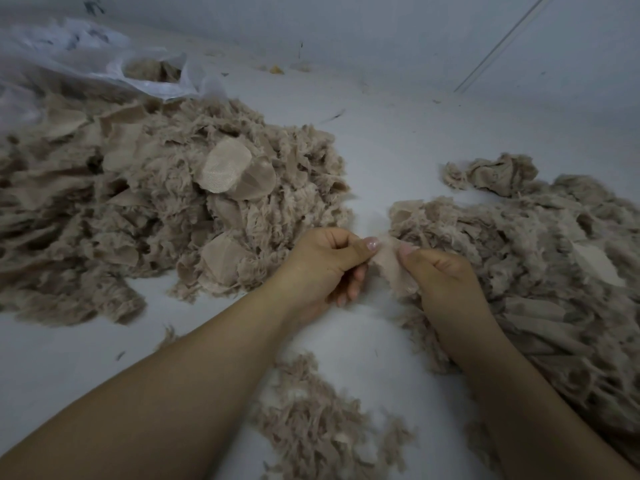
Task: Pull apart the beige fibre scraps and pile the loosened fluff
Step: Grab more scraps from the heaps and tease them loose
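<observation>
Pinched between my left hand (325,261) and right hand (440,275), one beige scrap (389,263) sits taut, ready for tearing apart.

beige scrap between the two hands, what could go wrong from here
1. Both hands, left hand and right hand, pinch the scrap by thumb and fingertip only; a hard pull may slip it free.
2. The right pile lies just behind it, so loosened fluff could catch there.
3. Small tufts near the forearms may get swept about.
</observation>
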